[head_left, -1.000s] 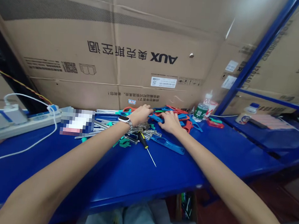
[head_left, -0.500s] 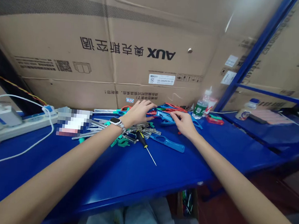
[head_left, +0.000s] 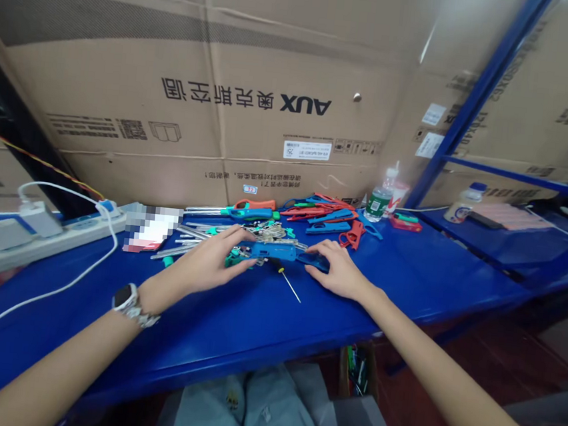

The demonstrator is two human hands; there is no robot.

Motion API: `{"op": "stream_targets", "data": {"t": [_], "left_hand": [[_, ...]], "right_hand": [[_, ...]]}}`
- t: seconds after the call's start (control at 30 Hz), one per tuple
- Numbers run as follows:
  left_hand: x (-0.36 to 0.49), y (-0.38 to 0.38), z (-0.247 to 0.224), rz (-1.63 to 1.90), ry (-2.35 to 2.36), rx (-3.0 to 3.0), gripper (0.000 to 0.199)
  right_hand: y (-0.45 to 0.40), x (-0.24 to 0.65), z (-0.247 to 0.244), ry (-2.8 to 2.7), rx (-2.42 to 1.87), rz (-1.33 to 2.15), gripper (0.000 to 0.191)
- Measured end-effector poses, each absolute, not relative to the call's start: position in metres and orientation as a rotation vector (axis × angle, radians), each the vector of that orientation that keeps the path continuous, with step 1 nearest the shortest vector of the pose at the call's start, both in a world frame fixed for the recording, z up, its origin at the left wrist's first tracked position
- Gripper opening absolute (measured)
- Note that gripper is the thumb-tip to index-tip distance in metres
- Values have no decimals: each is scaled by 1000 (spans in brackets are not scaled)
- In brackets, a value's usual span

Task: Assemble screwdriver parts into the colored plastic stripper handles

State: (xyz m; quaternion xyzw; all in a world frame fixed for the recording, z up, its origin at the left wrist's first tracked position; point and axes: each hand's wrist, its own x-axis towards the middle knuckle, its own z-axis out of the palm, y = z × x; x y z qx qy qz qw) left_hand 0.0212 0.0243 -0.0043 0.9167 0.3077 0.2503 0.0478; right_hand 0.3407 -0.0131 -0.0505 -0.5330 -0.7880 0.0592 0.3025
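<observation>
My left hand [head_left: 222, 257], with a watch and bracelet on its wrist, grips one end of a blue lighter handle half [head_left: 274, 251] between thumb and fingers. My right hand [head_left: 336, 268] is closed on another blue lighter handle half [head_left: 311, 260], partly covered by the fingers. The two blue pieces meet or nearly meet end to end above the table; I cannot tell whether they touch. Below them lies a screwdriver [head_left: 290, 286], its handle mostly hidden. Metal lighter tubes [head_left: 196, 233] and small green and clear parts lie behind and beside my left hand.
At the back, red handle pieces [head_left: 322, 203], blue ones [head_left: 330, 227] and long lighters [head_left: 254, 210] lie by the cardboard box [head_left: 251, 36]. A water bottle [head_left: 380, 199] stands right of them. A power strip [head_left: 50, 237] with a white cable [head_left: 75, 266] occupies the left.
Both hands have come back from the heap of handle pieces toward me, each bringing or picking up a blue half. The blue piece that lay in front no longer lies there.
</observation>
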Motion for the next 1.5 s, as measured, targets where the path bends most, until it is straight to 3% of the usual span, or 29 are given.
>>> {"op": "stream_targets", "data": {"t": [0.27, 0.43, 0.53, 0.7, 0.87, 0.97, 1.07, 1.23, 1.5], "left_hand": [[-15, -20, -31, 606, 1152, 2693, 34], [-14, -21, -36, 632, 1183, 2728, 32], [-21, -26, -39, 643, 1160, 2685, 32], [-39, -32, -36, 725, 1148, 2678, 37], [-38, 2, -18, 841, 1156, 2742, 19], [-34, 38, -7, 686, 1350, 2824, 13], [-36, 64, -4, 538, 1446, 2807, 15], [-56, 68, -10, 579, 1420, 2781, 23], [-51, 60, -12, 526, 1407, 2921, 8]], "right_hand": [[8, 315, -42, -2110, -1468, -4, 20], [-2, 257, -25, -2231, -1076, 121, 9], [-14, 223, -25, -2417, -964, 135, 18], [-16, 209, -34, -2469, -995, 168, 16], [16, 213, -23, -2347, -1100, 63, 11], [43, 206, -14, -2345, -1248, -21, 12], [61, 193, -12, -2393, -1238, -28, 13], [67, 177, -20, -2380, -1159, -24, 11], [66, 192, -36, -2202, -1070, 48, 18]]}}
